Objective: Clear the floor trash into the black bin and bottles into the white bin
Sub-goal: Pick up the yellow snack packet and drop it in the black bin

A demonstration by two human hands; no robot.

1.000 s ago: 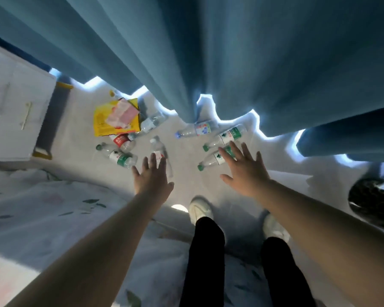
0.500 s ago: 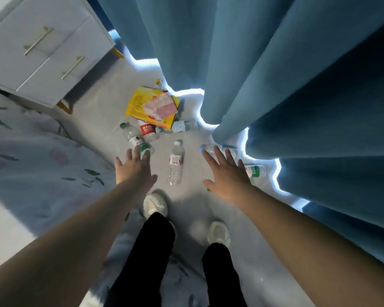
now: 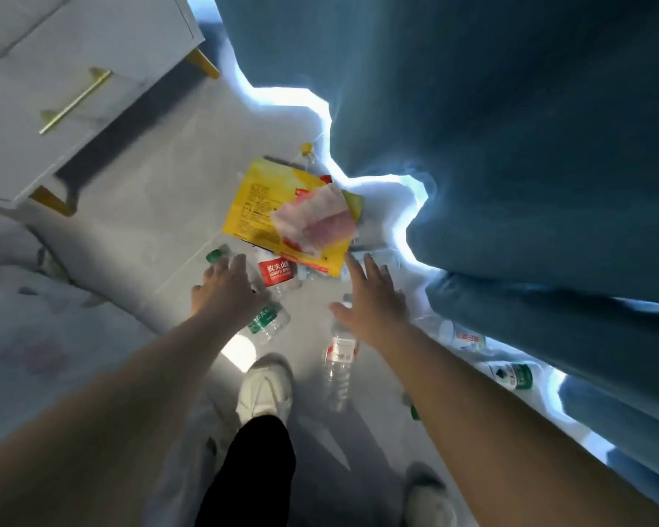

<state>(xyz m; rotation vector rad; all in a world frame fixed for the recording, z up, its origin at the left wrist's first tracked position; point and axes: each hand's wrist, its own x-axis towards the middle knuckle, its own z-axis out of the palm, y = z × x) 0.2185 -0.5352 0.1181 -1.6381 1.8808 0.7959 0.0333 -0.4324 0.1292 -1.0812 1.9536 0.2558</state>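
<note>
I see my left hand (image 3: 227, 290) and right hand (image 3: 373, 302) both spread flat, holding nothing, above the floor (image 3: 160, 207). A green-label bottle (image 3: 268, 322) lies partly hidden under the left; a red-label bottle (image 3: 277, 273) lies between them, just beside the yellow packet (image 3: 255, 207) near the curtain (image 3: 510, 146)

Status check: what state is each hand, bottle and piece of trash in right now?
left hand: open, over green-label bottle
right hand: open, holding nothing
green-label bottle: capped, lying on floor
red-label bottle: lying on floor
yellow packet: flat on floor
pink wrapper: lying on packet
drawer: closed
</note>
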